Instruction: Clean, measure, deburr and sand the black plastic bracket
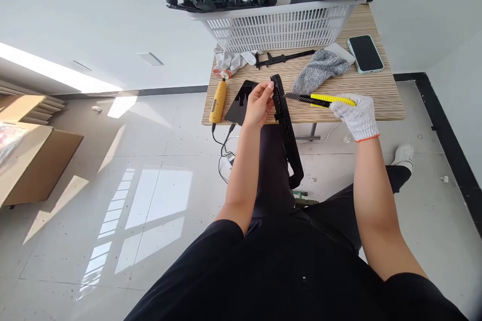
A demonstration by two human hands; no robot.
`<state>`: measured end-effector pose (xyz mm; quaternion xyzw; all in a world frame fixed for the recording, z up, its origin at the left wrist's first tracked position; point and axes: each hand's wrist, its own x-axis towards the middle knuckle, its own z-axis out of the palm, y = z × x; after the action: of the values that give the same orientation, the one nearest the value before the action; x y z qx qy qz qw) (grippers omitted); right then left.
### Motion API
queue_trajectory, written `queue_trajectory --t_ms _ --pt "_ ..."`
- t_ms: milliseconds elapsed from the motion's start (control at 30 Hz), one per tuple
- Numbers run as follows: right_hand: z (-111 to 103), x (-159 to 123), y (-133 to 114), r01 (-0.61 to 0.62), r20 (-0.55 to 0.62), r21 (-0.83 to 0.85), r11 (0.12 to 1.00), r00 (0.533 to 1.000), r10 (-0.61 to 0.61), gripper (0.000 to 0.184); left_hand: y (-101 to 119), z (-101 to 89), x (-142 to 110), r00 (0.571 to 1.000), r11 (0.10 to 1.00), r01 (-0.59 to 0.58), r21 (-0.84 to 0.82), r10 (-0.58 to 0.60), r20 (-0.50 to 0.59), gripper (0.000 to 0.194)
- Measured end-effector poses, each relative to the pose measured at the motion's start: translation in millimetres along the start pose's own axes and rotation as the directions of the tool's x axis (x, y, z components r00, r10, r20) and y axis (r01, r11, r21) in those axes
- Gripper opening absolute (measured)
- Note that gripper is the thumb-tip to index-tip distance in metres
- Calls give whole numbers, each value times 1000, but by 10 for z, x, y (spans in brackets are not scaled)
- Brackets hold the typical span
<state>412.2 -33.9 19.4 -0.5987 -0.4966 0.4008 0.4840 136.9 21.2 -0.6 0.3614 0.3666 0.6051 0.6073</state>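
My bare left hand (259, 103) pinches the upper end of a long black plastic part (288, 133), which slants down over my thigh past the table's front edge. On my right hand (356, 110) is a white knit glove with an orange cuff. Its fingers wrap round a yellow and black utility knife (324, 100). The blade points left, its tip close to the plastic part; whether they touch I cannot tell.
On the wooden table (376, 103) stand a white basket (278, 27) of black plastic parts, a yellow rotary tool (218, 103), a black caliper (284, 58), a phone (365, 53), a grey cloth (320, 70) and a glove (231, 61). Cables hang off the front edge. A cardboard box (45, 160) is at left.
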Motion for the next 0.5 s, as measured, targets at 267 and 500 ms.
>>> queue_trajectory --t_ms 267,500 --pt "24 3 -30 -26 -4 11 1000 1000 26 25 25 24 -16 1000 1000 23 -12 -23 2 15" --pt "1 16 -70 -71 29 24 997 997 70 27 1 3 -4 1000 1000 1 6 -1 20 19"
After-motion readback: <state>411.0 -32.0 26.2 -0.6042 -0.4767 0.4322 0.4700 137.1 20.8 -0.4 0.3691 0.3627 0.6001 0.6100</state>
